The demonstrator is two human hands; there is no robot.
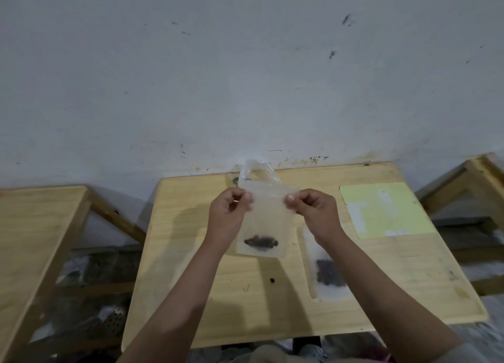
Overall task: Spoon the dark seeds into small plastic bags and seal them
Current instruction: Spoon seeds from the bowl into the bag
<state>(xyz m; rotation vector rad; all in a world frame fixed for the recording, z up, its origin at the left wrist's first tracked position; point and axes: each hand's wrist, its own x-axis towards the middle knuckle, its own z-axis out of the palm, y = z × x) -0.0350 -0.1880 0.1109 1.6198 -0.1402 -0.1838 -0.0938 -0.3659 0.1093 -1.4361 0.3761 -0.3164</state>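
I hold a small clear plastic bag (266, 221) upright above the wooden table (245, 302). My left hand (227, 212) pinches its top left edge and my right hand (316, 212) pinches its top right edge. A small heap of dark seeds (261, 242) rests at the bag's bottom. A second plastic bag with dark seeds (328, 274) lies flat on the table under my right forearm. Behind the held bag, a larger clear plastic bag (257, 173) stands at the table's far edge near the wall. No spoon is visible.
A pale yellow-green mat (387, 210) lies at the table's far right. Another wooden table (35, 240) stands to the left and a wooden frame (474, 180) to the right. A stained white wall (245, 76) rises behind. One loose dark seed (272, 280) lies mid-table.
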